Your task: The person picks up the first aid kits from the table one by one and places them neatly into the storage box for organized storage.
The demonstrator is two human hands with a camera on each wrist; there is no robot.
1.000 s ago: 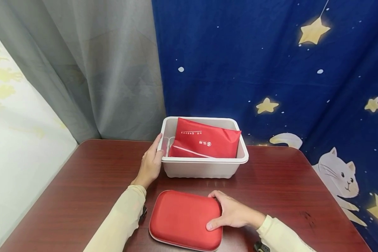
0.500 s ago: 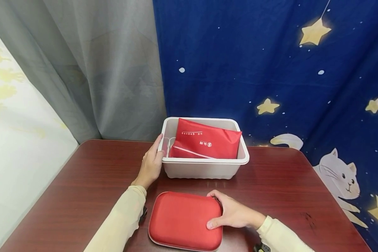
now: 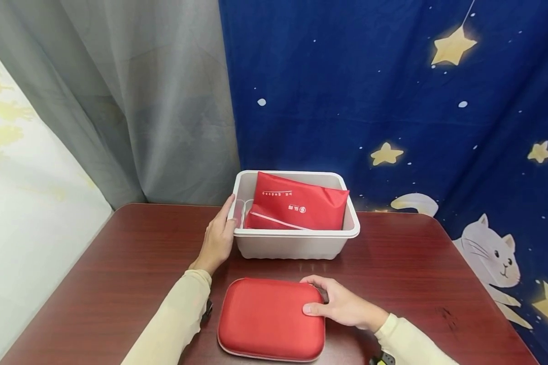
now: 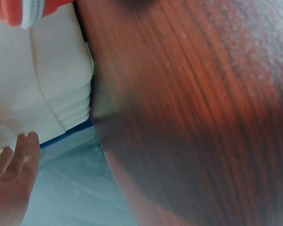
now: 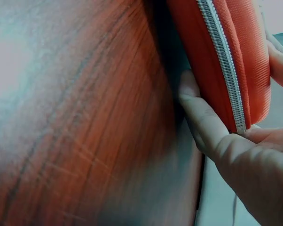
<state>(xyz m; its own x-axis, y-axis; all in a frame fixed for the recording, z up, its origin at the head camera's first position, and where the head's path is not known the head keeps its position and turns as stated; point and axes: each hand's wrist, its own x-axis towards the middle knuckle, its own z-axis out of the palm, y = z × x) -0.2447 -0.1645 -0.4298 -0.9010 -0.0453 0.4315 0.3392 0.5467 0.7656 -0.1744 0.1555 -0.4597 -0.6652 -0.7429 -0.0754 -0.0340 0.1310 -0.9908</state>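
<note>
A red hard-shell zip case (image 3: 265, 319) lies at the front of the table, close before the white plastic bin (image 3: 292, 247). My right hand (image 3: 344, 305) grips its right end, thumb on the lid and fingers round the far corner. In the right wrist view, a finger (image 5: 202, 115) reaches under the case's lower edge, beside the silver zipper (image 5: 224, 61). My left hand (image 3: 216, 242) rests along the bin's left wall, fingers fairly straight, thumb by the front rim. The left wrist view shows those fingertips at the bin's side.
Inside the bin lies a red pouch (image 3: 301, 205) with white print, beside clear plastic pieces (image 3: 240, 210) at the left. The dark red wooden table (image 3: 155, 253) ends at a grey curtain (image 3: 182, 126) and a blue star-patterned curtain (image 3: 301, 101). A pale wall (image 3: 23, 203) borders the left side.
The zip case has shifted slightly right, turning a little straighter to the bin. My right thumb has moved up toward its far corner. The left hand and bin have stayed put.
</note>
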